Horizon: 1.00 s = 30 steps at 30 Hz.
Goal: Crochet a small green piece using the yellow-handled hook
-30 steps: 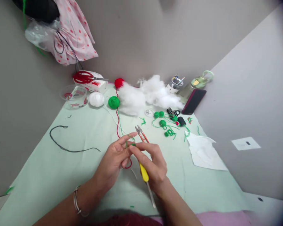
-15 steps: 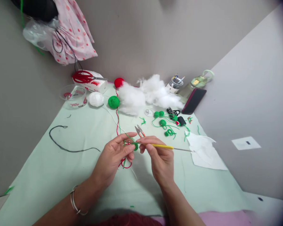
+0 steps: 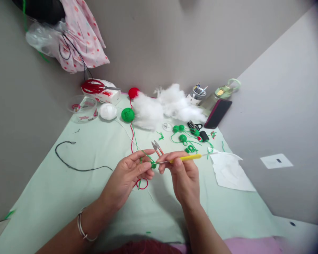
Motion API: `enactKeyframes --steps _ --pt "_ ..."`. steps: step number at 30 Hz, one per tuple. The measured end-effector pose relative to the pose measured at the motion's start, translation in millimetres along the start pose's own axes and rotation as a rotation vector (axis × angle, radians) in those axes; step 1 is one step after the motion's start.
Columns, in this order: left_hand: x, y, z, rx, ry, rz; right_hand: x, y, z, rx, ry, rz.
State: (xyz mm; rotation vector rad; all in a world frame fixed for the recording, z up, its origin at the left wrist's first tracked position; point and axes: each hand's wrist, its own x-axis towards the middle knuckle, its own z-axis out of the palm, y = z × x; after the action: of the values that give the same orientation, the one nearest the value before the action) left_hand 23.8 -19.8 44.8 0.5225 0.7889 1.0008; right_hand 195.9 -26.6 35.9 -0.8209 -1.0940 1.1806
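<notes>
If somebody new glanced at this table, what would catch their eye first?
Probably the fluffy white stuffing along the back of the pale green table, with a round ball of bright green yarn to its left. Then, nearer the middle, the slim yellow-handled metal crochet hook in the right hand, its shaft reaching a small green yarn piece held in the left hand.

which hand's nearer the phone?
Right. The right hand is on the phone's near side, to its left; the left hand is also nearside, but farther left.
</notes>
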Motion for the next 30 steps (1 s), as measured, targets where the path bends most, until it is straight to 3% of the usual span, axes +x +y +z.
enactKeyframes --steps 5,9,12,15,19,22,24,26,30 --pt "1 -1 -3.3 0.110 0.034 0.104 -5 -3 1 -0.246 0.002 -0.183" --pt "1 -6 -4.8 0.170 0.058 0.162 -9 2 -1 -0.522 -0.074 -0.431" --pt "1 -11 -3.7 0.159 0.086 0.157 -13 8 -3 -0.828 -0.171 -0.583" --pt "1 -11 -2.4 0.056 0.036 0.053 -14 7 -3 -1.010 -0.196 -0.643" --pt "1 -4 -3.4 -0.111 -0.076 -0.103 -12 1 0 -0.704 -0.053 -0.514" --pt "2 -2 -4.6 -0.119 -0.054 -0.040 -7 0 1 -0.346 0.054 -0.283" --pt "2 -4 -4.0 -0.074 -0.050 -0.003 -5 2 3 -0.240 0.045 -0.189" --pt "1 -7 -2.0 -0.019 -0.050 0.020 -4 5 5 -0.274 -0.006 -0.186" --pt "0 -12 2.4 0.039 0.015 0.054 -12 12 6 -0.550 -0.053 -0.372"
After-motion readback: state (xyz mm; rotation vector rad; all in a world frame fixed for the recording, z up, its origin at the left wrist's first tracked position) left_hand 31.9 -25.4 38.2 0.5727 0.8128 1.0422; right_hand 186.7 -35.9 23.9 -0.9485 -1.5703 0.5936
